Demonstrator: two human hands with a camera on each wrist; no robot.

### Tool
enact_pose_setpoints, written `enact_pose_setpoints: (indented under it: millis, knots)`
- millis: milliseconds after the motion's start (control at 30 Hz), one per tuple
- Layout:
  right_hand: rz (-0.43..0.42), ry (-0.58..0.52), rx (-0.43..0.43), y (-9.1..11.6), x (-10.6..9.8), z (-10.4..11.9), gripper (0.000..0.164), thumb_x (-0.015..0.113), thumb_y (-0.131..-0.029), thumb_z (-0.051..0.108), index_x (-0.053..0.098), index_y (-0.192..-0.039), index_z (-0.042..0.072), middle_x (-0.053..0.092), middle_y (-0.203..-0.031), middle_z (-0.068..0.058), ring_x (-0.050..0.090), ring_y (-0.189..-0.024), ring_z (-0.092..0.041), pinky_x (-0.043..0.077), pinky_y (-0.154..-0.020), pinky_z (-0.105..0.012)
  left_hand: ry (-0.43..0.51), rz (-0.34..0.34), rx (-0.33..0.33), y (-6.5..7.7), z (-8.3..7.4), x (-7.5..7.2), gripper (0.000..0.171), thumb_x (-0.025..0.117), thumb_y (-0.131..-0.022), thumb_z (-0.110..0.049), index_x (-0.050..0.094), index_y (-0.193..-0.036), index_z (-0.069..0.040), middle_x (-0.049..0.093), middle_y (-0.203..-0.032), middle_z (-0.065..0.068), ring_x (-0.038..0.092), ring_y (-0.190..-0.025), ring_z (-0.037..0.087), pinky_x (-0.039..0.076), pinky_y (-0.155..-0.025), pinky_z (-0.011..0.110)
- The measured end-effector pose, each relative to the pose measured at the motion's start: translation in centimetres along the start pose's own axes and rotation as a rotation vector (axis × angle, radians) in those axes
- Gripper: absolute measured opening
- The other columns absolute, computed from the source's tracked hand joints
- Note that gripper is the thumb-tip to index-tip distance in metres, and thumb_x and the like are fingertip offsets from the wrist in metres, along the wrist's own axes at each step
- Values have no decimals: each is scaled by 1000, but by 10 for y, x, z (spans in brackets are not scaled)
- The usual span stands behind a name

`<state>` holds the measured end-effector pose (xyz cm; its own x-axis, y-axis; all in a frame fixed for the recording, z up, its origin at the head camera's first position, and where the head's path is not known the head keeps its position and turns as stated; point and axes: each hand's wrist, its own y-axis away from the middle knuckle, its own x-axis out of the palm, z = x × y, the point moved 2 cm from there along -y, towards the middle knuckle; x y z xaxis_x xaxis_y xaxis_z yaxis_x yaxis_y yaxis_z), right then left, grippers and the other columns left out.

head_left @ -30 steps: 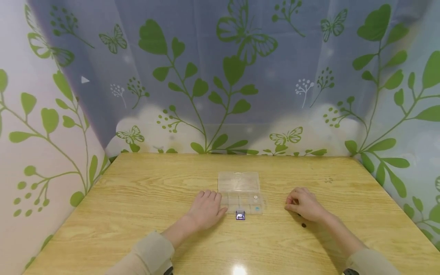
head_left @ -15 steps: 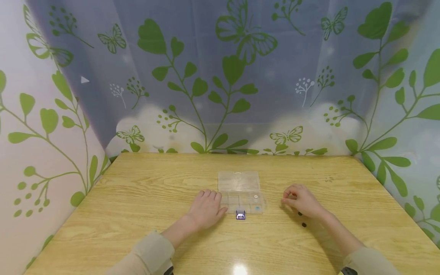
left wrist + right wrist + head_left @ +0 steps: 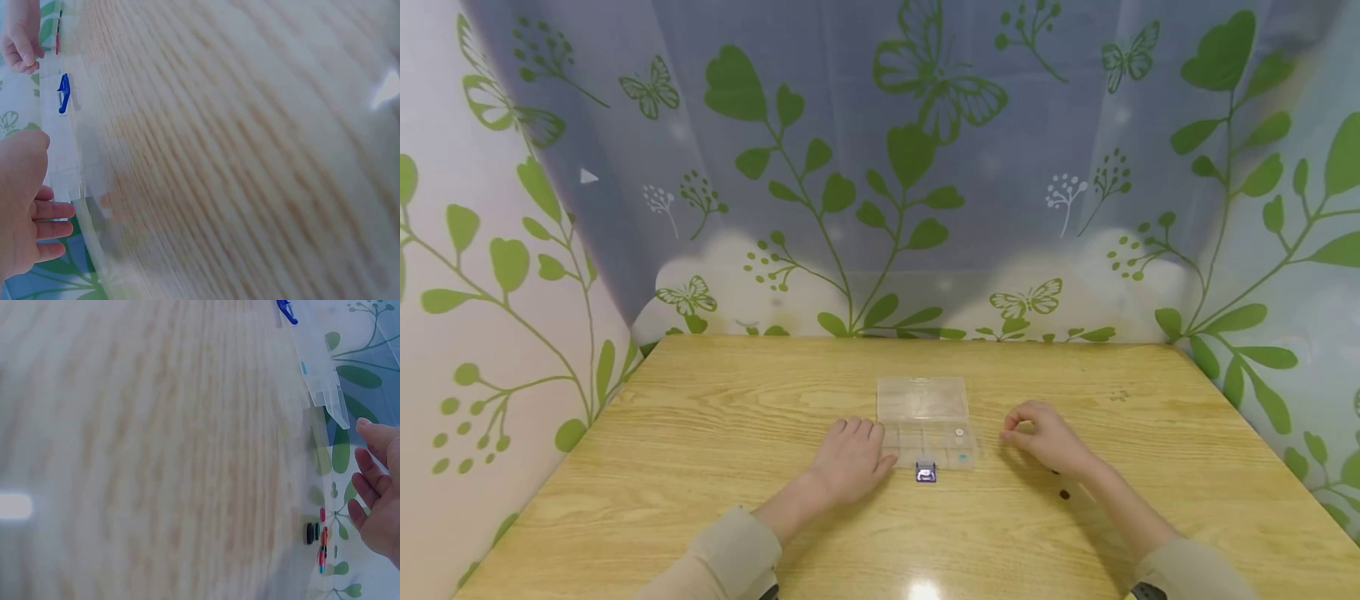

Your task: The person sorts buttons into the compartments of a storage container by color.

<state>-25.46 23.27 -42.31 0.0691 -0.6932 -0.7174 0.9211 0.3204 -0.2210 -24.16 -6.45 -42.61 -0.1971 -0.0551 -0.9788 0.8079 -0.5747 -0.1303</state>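
Observation:
A clear plastic compartment box (image 3: 912, 457) lies on the table with its lid (image 3: 921, 398) folded back and a blue latch (image 3: 926, 472) at its front. Inside, a white button (image 3: 958, 432) and a blue button (image 3: 962, 458) sit in right-hand compartments. My left hand (image 3: 850, 458) rests at the box's left edge, fingers extended. My right hand (image 3: 1047, 437) is raised just right of the box, thumb and forefinger together. At those fingertips the left wrist view gives a speck of a small yellowish button (image 3: 30, 62), mostly hidden by the fingers.
Dark buttons (image 3: 1064, 495) lie on the wooden table (image 3: 700, 417) below my right hand. Small pale pieces (image 3: 1119, 395) are scattered farther back on the right. Several coloured discs (image 3: 322, 550) show edge-on in the right wrist view. A patterned cloth (image 3: 820, 167) hangs behind the table.
My right hand has moved left, closer to the box, away from the dark buttons. My left hand has stayed at the box's left edge.

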Motion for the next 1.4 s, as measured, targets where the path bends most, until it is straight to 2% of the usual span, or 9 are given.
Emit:
enact_pose_setpoints:
  millis: [300, 633, 1400]
  knots:
    - [12, -29, -9, -6, 6, 8, 8, 64, -88, 13, 58, -84, 10, 58, -98, -7, 50, -105, -34, 34, -91, -61, 7, 1, -2, 0, 0, 0, 51, 36, -97, -46, 50, -117, -1, 57, -111, 13, 51, -108, 27, 37, -97, 42]
    - [20, -44, 6, -14, 13, 12, 9, 64, -88, 15, 58, -85, 9, 57, -95, -4, 53, -95, -24, 39, -89, -51, 7, -4, 7, 0, 0, 1, 51, 36, -97, -46, 50, -117, -1, 57, -111, 12, 50, -110, 27, 35, -100, 41]
    - [19, -12, -32, -36, 30, 33, 7, 65, -86, 12, 61, -81, 12, 58, -95, -2, 51, -102, -29, 40, -88, -52, 6, -20, 3, 0, 1, 2, 50, 37, -97, -46, 51, -116, -2, 57, -109, 11, 50, -108, 27, 36, -99, 41]
